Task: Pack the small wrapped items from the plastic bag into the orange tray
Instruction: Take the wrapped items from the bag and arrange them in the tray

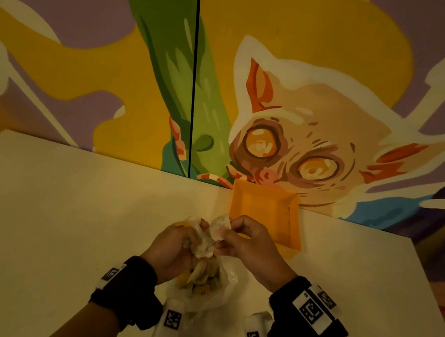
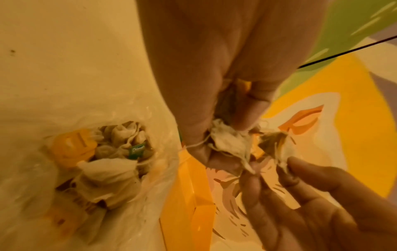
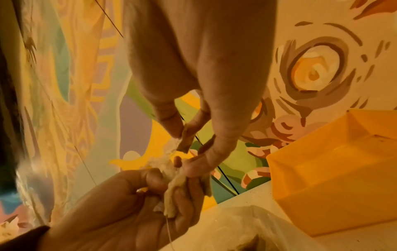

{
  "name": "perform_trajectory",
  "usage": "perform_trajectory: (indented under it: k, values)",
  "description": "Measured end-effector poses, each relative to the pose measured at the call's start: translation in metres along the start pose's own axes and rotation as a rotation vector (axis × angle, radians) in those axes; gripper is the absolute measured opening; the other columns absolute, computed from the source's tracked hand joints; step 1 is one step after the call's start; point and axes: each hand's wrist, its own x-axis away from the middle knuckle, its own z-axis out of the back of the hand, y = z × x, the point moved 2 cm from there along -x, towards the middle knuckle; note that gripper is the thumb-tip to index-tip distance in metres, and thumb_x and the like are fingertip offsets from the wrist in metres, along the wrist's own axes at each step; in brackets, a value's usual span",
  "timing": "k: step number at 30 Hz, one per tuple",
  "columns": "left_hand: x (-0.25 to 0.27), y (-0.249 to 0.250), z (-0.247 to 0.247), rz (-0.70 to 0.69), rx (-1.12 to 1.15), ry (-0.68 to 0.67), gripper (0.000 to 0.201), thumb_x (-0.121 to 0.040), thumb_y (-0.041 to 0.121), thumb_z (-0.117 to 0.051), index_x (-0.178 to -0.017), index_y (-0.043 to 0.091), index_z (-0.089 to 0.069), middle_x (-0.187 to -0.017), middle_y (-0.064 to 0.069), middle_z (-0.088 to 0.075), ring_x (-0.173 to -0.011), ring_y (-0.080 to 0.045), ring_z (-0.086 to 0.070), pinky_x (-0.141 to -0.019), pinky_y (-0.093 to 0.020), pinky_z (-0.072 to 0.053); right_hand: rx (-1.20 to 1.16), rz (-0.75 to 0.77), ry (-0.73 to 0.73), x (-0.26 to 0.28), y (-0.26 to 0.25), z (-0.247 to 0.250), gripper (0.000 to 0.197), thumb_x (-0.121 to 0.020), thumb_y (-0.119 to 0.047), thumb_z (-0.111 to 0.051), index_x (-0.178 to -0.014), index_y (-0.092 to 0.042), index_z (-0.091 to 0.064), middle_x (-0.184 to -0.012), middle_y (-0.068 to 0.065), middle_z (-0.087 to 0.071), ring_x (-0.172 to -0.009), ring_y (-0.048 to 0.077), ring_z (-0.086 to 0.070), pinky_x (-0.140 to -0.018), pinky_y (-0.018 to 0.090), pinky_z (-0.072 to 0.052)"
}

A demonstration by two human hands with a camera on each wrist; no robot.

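Over the table, my left hand (image 1: 178, 246) grips a bunch of small whitish wrapped pouches (image 1: 204, 248) with strings. My right hand (image 1: 239, 236) pinches one pouch (image 1: 219, 226) at the top of that bunch. In the left wrist view the left fingers curl round a pouch (image 2: 227, 144), and the right fingertips (image 2: 287, 168) pinch a second pouch (image 2: 277, 146) beside it. The clear plastic bag (image 1: 213, 289) lies open under both hands with several more pouches and yellow tags (image 2: 73, 147) inside. The orange tray (image 1: 266, 213) stands just beyond my right hand and looks bare inside (image 3: 335, 169).
The table (image 1: 48, 213) is pale and runs up to a painted mural wall (image 1: 298, 107). A black cord (image 1: 192, 76) hangs down the wall left of the tray. The table's right edge (image 1: 416, 280) slants close past the tray.
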Motion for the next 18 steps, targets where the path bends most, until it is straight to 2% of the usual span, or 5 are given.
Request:
perform_trajectory:
  k: [5,9,13,16,18]
  values:
    - [0.003,0.02,-0.011,-0.063,-0.01,0.019,0.028,-0.067,-0.011,-0.042,-0.077,0.009,-0.058,-0.09,-0.016,-0.058,-0.083,-0.03,-0.06,-0.06,-0.033,-0.048,-0.027,-0.032,0.068,0.002,0.006,0.012,0.014,-0.092,-0.006,-0.061,-0.081,-0.005,-0.052,-0.101,0.025,-0.063,-0.072,0.021,-0.069,-0.065,0.03,-0.057]
    - [0.009,0.039,-0.023,-0.037,-0.029,-0.054,0.011,-0.069,0.018,-0.061,-0.078,0.014,-0.059,-0.09,-0.01,-0.057,-0.093,-0.03,-0.056,-0.072,-0.037,-0.045,-0.041,-0.057,0.088,0.004,0.012,0.015,0.017,-0.092,-0.008,-0.06,-0.078,-0.008,-0.05,-0.095,0.022,-0.062,-0.079,0.025,-0.067,-0.066,0.031,-0.056]
    - [0.013,0.05,-0.039,0.016,0.077,-0.074,0.043,-0.086,0.051,-0.052,-0.08,0.011,-0.066,-0.089,-0.01,-0.063,-0.092,-0.029,-0.06,-0.068,-0.037,-0.052,-0.086,-0.056,0.07,0.006,0.012,0.014,0.016,-0.093,-0.007,-0.06,-0.08,-0.006,-0.05,-0.086,0.018,-0.064,-0.075,0.026,-0.067,-0.065,0.032,-0.056]
    - [0.008,0.052,-0.042,0.016,0.092,-0.065,0.044,-0.091,0.049,-0.048,-0.086,0.009,-0.066,-0.097,-0.014,-0.063,-0.103,-0.033,-0.059,-0.066,-0.037,-0.056,-0.129,-0.035,0.063,0.008,0.009,0.016,0.016,-0.092,-0.004,-0.06,-0.081,-0.006,-0.049,-0.08,0.018,-0.063,-0.07,0.025,-0.067,-0.065,0.033,-0.057]
    - [0.004,0.052,-0.042,0.008,0.046,-0.036,0.032,-0.093,0.037,-0.047,-0.079,0.01,-0.057,-0.085,-0.013,-0.057,-0.08,-0.028,-0.06,-0.058,-0.033,-0.054,-0.14,-0.019,0.071,0.008,0.007,0.019,0.011,-0.093,-0.002,-0.058,-0.085,-0.005,-0.051,-0.079,0.02,-0.063,-0.066,0.023,-0.066,-0.064,0.033,-0.056]
